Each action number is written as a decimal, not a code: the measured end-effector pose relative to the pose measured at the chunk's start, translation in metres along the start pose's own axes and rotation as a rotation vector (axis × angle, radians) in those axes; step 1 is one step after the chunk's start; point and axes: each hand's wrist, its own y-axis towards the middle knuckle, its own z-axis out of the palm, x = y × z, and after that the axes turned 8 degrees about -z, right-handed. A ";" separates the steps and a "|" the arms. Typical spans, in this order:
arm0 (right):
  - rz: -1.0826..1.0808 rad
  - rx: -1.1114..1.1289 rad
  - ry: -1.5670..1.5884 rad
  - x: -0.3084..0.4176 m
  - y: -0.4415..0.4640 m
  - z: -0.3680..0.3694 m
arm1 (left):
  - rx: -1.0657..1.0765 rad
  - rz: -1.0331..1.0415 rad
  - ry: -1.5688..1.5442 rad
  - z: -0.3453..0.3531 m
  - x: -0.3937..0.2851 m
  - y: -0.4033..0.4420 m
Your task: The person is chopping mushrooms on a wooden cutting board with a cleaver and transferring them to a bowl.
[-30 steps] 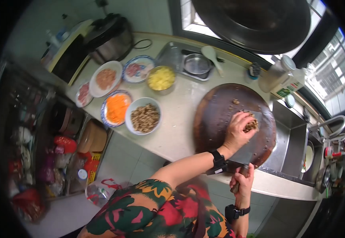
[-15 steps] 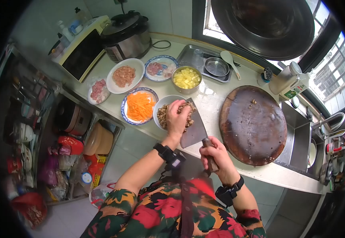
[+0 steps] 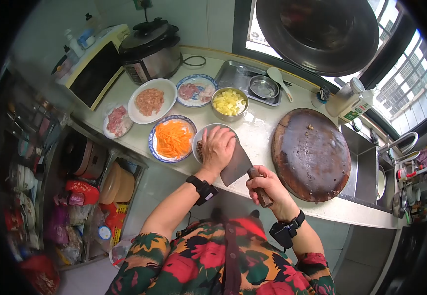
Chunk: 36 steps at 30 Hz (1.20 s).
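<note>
My left hand (image 3: 217, 149) lies palm down over the white bowl (image 3: 223, 126), its fingers stretched out and hiding most of the chopped brown pieces (image 3: 199, 149) inside. Wrapped round the wooden handle of a cleaver (image 3: 236, 166) is my right hand (image 3: 266, 191). The wide blade rests at the bowl's right edge, beside my left fingers. A plate of shredded orange carrot (image 3: 173, 139) stands just left of the bowl. Behind it is a metal bowl with yellow cubes (image 3: 229, 102).
A round wooden chopping board (image 3: 312, 157) with a few brown crumbs lies at the right, beside the sink (image 3: 363, 169). Plates of meat (image 3: 149, 101), a metal tray (image 3: 233, 72) and a pressure cooker (image 3: 152, 51) stand further back. A large wok (image 3: 316, 34) hangs near the window.
Both hands and the cleaver have moved left from the board to the white bowl. The pile of brown pieces has left the board. My left hand now lies flatter over the bowl.
</note>
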 end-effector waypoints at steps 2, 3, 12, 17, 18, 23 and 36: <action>0.001 -0.014 -0.038 0.001 -0.007 -0.004 | 0.036 -0.160 -0.090 0.014 0.013 -0.002; 0.000 -0.015 -0.035 0.001 -0.012 -0.009 | -0.049 -0.158 -0.050 0.019 0.017 -0.002; -0.296 -0.174 -0.038 0.011 -0.068 -0.075 | -0.202 -0.117 0.002 0.008 0.009 0.000; -0.493 -0.480 -0.068 0.001 -0.107 -0.141 | -0.090 -0.420 -0.447 0.015 -0.052 0.017; -0.519 -0.551 -0.051 -0.002 -0.118 -0.155 | -0.047 -0.459 -0.602 0.024 -0.068 0.018; -0.570 -0.760 -0.054 -0.009 -0.166 -0.223 | 0.250 -0.446 -0.807 0.082 -0.141 0.003; -0.384 -0.647 0.101 -0.028 -0.172 -0.311 | 0.251 -0.561 -0.668 0.137 -0.178 -0.016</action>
